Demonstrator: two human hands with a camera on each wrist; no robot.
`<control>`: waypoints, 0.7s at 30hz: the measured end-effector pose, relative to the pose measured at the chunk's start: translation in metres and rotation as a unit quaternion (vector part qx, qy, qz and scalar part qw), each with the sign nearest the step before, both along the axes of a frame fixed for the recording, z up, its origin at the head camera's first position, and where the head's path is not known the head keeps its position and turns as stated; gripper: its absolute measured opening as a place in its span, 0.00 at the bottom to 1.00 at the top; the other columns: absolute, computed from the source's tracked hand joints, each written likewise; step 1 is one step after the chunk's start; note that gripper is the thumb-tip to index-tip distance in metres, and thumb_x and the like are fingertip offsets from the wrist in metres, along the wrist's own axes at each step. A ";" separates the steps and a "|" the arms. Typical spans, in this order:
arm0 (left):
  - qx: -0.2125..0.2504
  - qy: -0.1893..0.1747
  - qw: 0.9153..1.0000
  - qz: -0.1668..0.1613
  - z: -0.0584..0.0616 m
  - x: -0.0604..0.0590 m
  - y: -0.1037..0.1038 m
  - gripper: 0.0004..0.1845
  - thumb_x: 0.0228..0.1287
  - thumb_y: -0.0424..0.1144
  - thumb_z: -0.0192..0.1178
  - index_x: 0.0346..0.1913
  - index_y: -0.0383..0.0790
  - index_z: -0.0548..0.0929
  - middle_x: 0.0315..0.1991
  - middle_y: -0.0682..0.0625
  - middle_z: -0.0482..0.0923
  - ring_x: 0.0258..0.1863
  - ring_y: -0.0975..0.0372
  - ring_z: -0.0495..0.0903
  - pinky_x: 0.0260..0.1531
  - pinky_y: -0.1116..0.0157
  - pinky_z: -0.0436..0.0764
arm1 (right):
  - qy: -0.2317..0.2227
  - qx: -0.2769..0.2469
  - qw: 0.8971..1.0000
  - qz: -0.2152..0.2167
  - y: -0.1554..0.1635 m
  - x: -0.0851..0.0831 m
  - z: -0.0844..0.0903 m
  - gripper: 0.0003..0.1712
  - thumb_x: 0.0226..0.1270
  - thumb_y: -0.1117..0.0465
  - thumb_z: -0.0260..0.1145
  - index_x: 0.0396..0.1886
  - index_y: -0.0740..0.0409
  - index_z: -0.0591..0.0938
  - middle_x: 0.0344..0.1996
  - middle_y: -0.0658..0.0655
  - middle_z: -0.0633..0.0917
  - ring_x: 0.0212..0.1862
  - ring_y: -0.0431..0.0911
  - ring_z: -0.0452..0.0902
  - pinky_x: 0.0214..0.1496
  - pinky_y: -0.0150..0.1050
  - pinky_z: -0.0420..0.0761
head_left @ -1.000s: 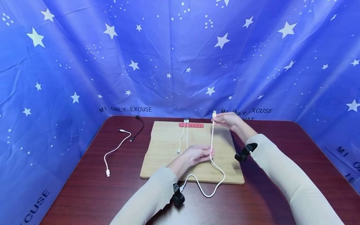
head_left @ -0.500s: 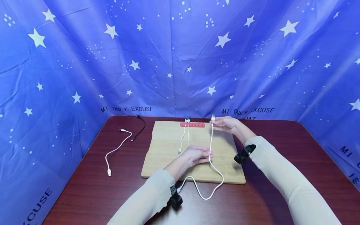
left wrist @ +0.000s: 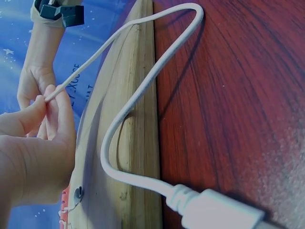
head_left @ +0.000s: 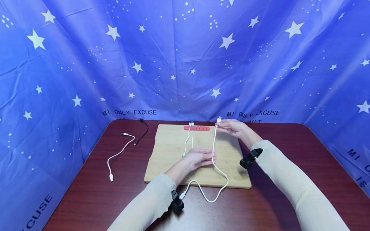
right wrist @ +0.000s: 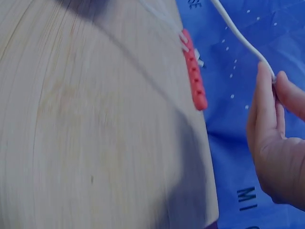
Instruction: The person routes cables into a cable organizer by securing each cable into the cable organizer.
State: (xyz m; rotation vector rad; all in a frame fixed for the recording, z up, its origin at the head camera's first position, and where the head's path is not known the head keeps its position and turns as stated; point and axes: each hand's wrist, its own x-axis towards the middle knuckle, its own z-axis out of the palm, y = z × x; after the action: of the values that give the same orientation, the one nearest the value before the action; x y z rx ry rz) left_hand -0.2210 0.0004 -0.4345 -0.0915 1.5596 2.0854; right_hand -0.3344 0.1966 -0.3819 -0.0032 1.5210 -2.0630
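Observation:
A white USB cable (head_left: 214, 141) stretches between both hands above the wooden board (head_left: 167, 144). My right hand (head_left: 232, 126) pinches it just below its upper plug (head_left: 219, 119), which points up. Lower down, my left hand (head_left: 198, 159) pinches the cord between thumb and fingertips. From there the slack loops over the board's front edge onto the table, ending in a large white connector (left wrist: 221, 212) close to the left wrist camera. To the left of the right hand, a red cable holder (head_left: 201, 128) with several slots lies along the board's back edge.
Two white cables (head_left: 186, 141) sit in the holder's left slots, their cords trailing over the board. On the table's left lie another white cable (head_left: 117, 154) and a short black cable (head_left: 143, 136). A blue star-patterned curtain (head_left: 162, 64) surrounds the dark red table (head_left: 86, 192).
Both hands have shifted slightly left with the cable, the right one also a little lower than a second ago. The slack loop has moved left along the table.

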 end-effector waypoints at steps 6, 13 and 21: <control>0.010 0.008 0.999 0.032 0.002 -0.001 -0.004 0.19 0.65 0.22 0.55 0.58 0.21 0.73 0.55 0.29 0.78 0.43 0.59 0.85 0.56 0.59 0.82 | -0.090 -0.063 0.993 -0.041 -0.006 0.000 0.010 0.09 0.67 0.78 0.54 0.43 0.68 0.75 0.34 0.61 0.88 0.39 0.45 0.86 0.54 0.36 0.85; 0.000 0.028 0.997 0.069 0.003 0.001 -0.013 0.17 0.63 0.22 0.56 0.55 0.20 0.76 0.49 0.31 0.82 0.39 0.60 0.86 0.53 0.61 0.84 | -0.188 -0.109 0.973 -0.078 -0.013 -0.001 0.016 0.09 0.65 0.79 0.55 0.29 0.71 0.81 0.35 0.65 0.87 0.39 0.49 0.86 0.64 0.36 0.77; -0.024 0.025 0.995 0.091 0.005 0.003 -0.021 0.17 0.61 0.22 0.58 0.53 0.20 0.77 0.46 0.31 0.83 0.35 0.61 0.86 0.48 0.63 0.86 | -0.148 -0.085 0.984 -0.049 -0.024 -0.005 0.011 0.12 0.68 0.75 0.54 0.29 0.66 0.81 0.31 0.63 0.87 0.36 0.48 0.86 0.68 0.36 0.72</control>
State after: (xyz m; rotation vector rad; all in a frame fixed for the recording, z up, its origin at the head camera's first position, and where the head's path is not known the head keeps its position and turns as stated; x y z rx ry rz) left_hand -0.2175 -0.0204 -0.4292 -0.2086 1.6881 2.2039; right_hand -0.3389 0.1726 -0.3705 0.3051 1.1834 -2.1531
